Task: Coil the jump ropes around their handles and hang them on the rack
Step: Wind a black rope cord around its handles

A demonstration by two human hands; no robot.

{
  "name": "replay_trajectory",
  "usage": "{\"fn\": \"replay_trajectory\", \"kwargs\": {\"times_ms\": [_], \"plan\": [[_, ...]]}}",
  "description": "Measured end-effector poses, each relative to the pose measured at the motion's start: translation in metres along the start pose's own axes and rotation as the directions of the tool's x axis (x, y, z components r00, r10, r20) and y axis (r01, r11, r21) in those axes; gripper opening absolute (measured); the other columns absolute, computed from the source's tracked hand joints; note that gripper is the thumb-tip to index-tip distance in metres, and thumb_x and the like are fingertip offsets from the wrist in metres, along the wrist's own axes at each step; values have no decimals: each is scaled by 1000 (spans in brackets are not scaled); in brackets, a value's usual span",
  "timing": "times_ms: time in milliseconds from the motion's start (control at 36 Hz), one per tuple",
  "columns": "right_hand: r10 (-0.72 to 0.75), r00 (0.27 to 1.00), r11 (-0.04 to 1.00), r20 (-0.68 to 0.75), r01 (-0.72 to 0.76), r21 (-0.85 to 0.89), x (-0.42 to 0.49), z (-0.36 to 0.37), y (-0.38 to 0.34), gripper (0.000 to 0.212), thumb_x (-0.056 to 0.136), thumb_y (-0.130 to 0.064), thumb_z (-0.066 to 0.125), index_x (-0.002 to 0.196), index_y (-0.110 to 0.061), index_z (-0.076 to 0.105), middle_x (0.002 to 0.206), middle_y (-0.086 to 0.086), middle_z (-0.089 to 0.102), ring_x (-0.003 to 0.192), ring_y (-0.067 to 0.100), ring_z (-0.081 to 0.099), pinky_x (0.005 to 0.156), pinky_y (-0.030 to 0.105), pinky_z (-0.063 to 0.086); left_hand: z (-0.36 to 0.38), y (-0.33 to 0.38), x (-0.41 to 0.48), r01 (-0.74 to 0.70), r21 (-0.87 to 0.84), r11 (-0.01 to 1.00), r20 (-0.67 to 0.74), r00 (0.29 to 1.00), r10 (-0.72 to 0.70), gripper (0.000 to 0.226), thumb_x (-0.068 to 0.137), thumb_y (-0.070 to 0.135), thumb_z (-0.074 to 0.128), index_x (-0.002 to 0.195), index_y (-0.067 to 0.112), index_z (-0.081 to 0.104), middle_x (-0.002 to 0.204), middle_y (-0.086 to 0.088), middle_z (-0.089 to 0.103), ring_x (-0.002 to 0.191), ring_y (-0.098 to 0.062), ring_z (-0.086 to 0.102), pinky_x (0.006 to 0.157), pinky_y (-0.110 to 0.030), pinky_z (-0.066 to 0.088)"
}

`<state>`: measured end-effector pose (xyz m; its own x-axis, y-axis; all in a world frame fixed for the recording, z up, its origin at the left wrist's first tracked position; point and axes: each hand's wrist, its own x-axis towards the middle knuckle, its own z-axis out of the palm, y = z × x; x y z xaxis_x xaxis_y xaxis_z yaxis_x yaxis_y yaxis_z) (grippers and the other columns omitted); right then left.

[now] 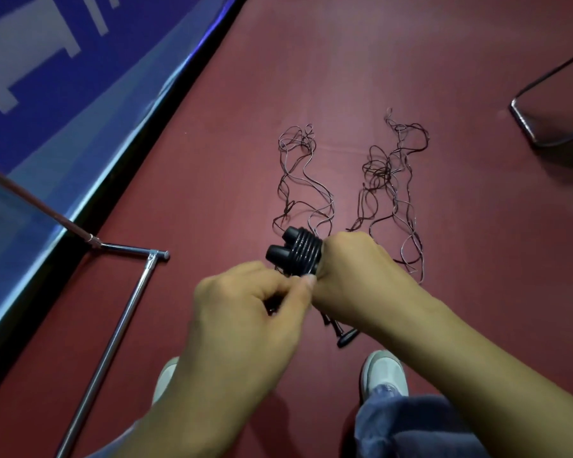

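Observation:
My right hand (354, 272) grips a pair of black jump-rope handles (295, 252) held side by side, with several turns of dark rope wound around them. My left hand (248, 302) pinches the rope just below the coil, its fingertips touching the right hand. Two loose tangles of thin dark rope lie on the red floor beyond: one rope pile (301, 180) at centre and another rope pile (394, 186) to its right. Other black handles (344, 337) lie on the floor under my right wrist. The chrome rack (126, 319) stands at the left.
A blue banner with white lettering (47, 87) runs along the left, edged by a black strip. A dark metal frame (549, 107) sits on the floor at the upper right. My white shoes (384, 375) and a jeans leg are at the bottom.

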<state>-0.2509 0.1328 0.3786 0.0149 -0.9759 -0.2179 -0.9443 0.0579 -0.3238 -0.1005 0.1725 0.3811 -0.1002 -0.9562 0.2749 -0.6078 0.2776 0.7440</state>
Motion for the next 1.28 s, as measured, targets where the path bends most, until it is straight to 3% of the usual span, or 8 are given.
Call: {"fn": "replay_trajectory", "kwargs": {"times_ms": [111,222,500,722,806,972,1167,1278], "plan": [[25,999,995,-20,-23,93,2,-2,1,20,83,-25,64,72,-13,53,64,4,54,52,24,50,45,28,37,-1,-4,4,444,-231,865,178,894,-412,40,81,48,74,60,15,70,43,5,50,41,-7,37,44,-19,32],[35,999,984,7,-35,176,0,-5,1,28,79,-28,69,65,-14,50,57,1,49,48,22,46,44,29,36,-1,-18,8,536,-361,763,375,833,-408,47,72,64,77,73,18,76,58,-1,60,52,-14,44,58,-33,36],[-121,990,842,72,64,535,-9,-10,0,18,80,-14,65,77,-1,52,57,-1,41,49,16,36,47,34,33,-3,-29,20,402,-399,824,325,903,-283,48,70,69,68,78,21,70,59,5,49,57,-15,40,62,-36,34],[-245,954,781,174,88,618,-16,-14,-5,4,95,-16,57,96,-12,56,68,10,59,64,29,72,56,47,59,-8,-25,20,295,-372,880,251,945,-211,28,90,39,70,67,24,66,58,15,57,56,-2,49,58,-17,39],[-238,953,734,188,50,677,-18,-17,-6,8,97,-19,58,91,-15,55,64,5,52,54,32,66,46,30,51,-9,-21,21,277,-375,885,236,951,-197,26,91,30,68,66,21,64,58,19,57,57,2,50,58,-13,38],[-227,955,651,192,2,759,-21,-19,-9,18,93,-12,61,78,-18,52,57,4,43,47,18,40,44,33,38,-17,-22,24,211,-399,892,207,969,-136,28,84,45,65,68,22,66,61,19,58,60,2,52,60,-12,39],[-254,953,569,168,7,822,-22,-22,-7,15,88,-1,65,95,7,55,66,14,51,47,19,41,42,29,32,-23,-22,25,160,-449,879,209,975,-70,25,87,36,65,71,17,66,68,24,61,67,6,59,66,-6,41],[-262,953,591,150,36,806,-23,-21,-7,6,91,-8,67,94,-4,63,62,11,57,51,23,56,46,28,45,-23,-29,25,149,-439,886,219,974,-55,26,87,35,66,72,14,65,81,17,65,79,-2,62,78,-21,49]]}}
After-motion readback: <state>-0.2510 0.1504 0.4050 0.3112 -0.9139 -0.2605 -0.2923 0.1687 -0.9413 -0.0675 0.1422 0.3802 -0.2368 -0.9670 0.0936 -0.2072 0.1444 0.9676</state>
